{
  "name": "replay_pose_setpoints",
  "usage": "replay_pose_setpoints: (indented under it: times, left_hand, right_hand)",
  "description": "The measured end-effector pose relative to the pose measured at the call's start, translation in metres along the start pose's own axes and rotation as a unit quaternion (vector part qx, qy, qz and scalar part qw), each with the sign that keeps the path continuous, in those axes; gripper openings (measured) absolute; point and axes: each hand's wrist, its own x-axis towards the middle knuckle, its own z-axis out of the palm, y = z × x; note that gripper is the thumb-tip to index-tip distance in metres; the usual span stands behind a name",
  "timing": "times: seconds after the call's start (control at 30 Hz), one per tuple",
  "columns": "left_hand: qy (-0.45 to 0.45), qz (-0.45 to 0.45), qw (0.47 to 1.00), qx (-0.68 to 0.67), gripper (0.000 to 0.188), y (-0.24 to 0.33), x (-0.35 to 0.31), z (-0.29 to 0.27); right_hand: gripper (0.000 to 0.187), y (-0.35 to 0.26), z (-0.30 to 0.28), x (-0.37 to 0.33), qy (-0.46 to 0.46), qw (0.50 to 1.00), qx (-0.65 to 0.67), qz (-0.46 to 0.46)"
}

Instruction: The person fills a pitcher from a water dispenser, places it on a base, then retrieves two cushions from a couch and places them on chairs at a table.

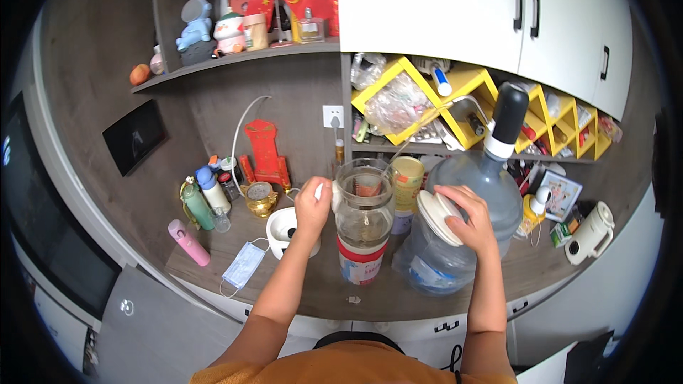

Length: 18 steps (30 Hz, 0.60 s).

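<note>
Left grip [313, 208] holds a clear jug [364, 219], contents unclear; right grip [469, 219] holds a white lid [431, 215].

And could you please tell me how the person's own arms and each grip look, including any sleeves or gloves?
The left grip and right grip are bare human hands: no gloves, and I see no ring or watch. The forearms are slim, bare and without visible markings. The orange-brown fabric top has sleeves that leave them uncovered.

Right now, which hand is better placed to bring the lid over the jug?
Probably the right hand: it holds the lid, right of the jug, while the left hand grips the jug's side.
</note>
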Motion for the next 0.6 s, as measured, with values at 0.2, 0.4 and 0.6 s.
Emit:
replay_pose_setpoints:
  times: [0.2,0.4,0.6]
  left_hand:
    - [0.014,0.065,0.994,0.083,0.016,-0.004,0.000,-0.002]
    - [0.019,0.072,0.996,0.040,0.020,0.007,-0.004,0.003]
    - [0.014,0.139,0.987,0.084,0.025,0.004,-0.012,-0.006]
  right_hand:
    - [0.052,0.003,0.002,0.003,-0.013,1.000,-0.008,-0.011]
    - [0.053,0.003,0.000,-0.001,-0.013,0.999,-0.018,-0.027]
    - [0.055,0.002,0.004,-0.002,-0.014,0.999,-0.032,-0.038]
